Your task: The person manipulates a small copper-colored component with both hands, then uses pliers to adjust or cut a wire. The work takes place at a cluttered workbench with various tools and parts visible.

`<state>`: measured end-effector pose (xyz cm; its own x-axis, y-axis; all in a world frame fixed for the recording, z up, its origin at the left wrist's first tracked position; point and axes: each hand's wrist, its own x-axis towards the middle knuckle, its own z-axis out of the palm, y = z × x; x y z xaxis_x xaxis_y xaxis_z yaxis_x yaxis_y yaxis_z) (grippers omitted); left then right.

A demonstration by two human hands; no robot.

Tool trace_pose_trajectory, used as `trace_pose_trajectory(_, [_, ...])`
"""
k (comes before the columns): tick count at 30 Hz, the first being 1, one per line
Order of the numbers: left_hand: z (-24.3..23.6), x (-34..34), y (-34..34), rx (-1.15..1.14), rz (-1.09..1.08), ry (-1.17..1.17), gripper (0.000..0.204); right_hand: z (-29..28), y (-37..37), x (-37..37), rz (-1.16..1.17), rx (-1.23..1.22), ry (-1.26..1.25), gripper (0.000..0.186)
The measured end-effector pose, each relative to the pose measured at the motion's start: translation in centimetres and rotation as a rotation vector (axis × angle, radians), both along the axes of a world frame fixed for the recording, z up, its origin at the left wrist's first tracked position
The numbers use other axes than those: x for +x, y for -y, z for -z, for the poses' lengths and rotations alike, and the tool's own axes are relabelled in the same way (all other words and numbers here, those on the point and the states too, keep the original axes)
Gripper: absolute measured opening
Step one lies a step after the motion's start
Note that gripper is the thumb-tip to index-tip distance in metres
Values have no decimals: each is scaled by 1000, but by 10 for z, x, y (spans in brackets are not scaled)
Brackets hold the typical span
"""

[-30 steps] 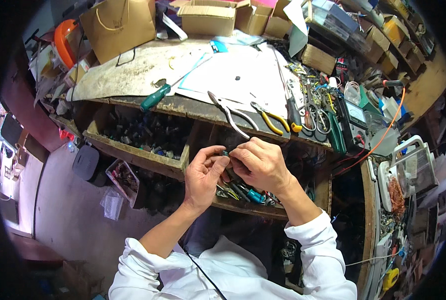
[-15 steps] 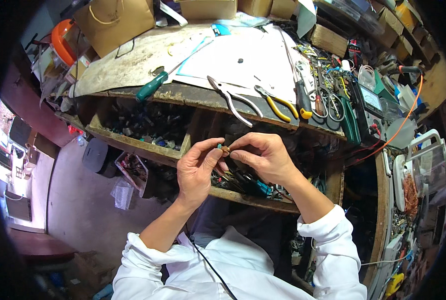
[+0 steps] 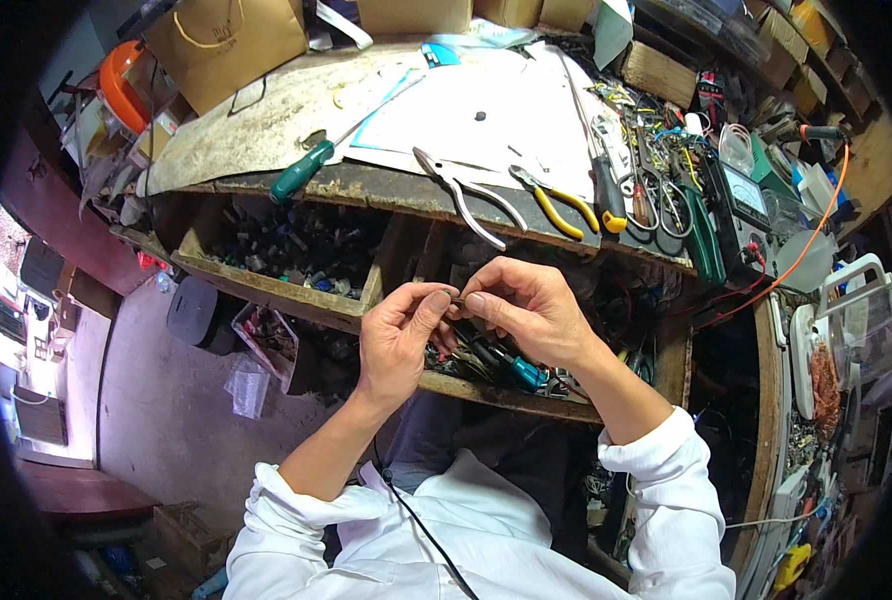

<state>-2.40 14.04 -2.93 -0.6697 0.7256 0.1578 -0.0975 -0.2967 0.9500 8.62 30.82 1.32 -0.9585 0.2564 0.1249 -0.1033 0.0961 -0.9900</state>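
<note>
My left hand (image 3: 398, 340) and my right hand (image 3: 526, 315) meet over an open drawer, both pinching a small dark part (image 3: 453, 298), mostly hidden by my fingertips. Below them the drawer (image 3: 511, 400) holds a jumble of hand tools, including a teal-handled tool (image 3: 528, 375). Just beyond, on the bench edge, lie silver pliers (image 3: 466, 205) and yellow-handled cutters (image 3: 561, 212). A green screwdriver (image 3: 296, 175) rests to the left on white paper (image 3: 416, 115).
Cardboard boxes (image 3: 416, 14) and a paper bag (image 3: 221, 55) line the back. A drawer of small parts (image 3: 286, 255) is left of my hands. An analogue meter (image 3: 744, 200), tangled wires and a clear plastic case (image 3: 861, 320) crowd the right. A grey bin (image 3: 193, 315) stands on the floor.
My hands shift slightly, and the right fingers have closed further over the small part, which showed more half a second ago. The bench view has shifted a little with my head.
</note>
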Motion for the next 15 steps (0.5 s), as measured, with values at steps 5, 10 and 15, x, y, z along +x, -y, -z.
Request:
trace_pose_trajectory(5, [4,-2,-1,-4,8,11,23,5,-3,-1,-3,21,5,15])
trace_pose_trajectory(10, [6,-3,-1,-8,42,16,32,5,-6,-1,-2,22,38,17])
trace_pose_trajectory(15, [5,-3,0,-49,41,-14,34,4,-6,-3,-31,-113,70,18])
